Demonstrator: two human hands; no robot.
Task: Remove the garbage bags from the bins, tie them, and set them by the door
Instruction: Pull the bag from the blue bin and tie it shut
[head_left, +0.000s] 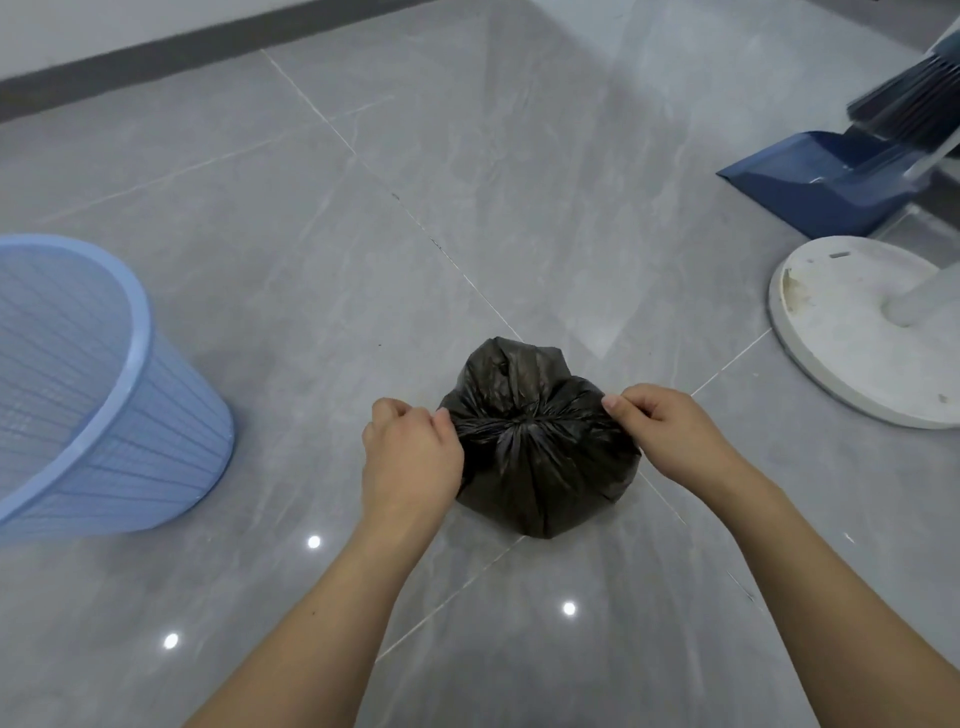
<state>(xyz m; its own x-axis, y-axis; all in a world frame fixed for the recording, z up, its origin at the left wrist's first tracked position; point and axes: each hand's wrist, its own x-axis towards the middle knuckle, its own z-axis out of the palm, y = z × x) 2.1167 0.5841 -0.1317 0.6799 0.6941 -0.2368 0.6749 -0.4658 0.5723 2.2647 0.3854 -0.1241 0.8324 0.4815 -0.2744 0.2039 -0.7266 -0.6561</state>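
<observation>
The grey tiled floor (519, 182) spreads all around the garbage bag (540, 447), which is my landmark. Well to the left of the bag stands a light blue mesh bin (104, 395), leaning a little, with no bag in it that I can see. Well to the right of the bag sits the round white base of a stand (852, 332), and beyond that, further right and back, a dark blue dustpan (831, 176) with a broom (914, 109) resting over it. The black bag itself sits on the floor straight in front of me, its top gathered into a tight knot at the middle. My left hand (410, 457) is at the bag's left side and my right hand (665, 431) at its right; each grip is clenched, pinching the bag's plastic and drawing it outward from the knot.
</observation>
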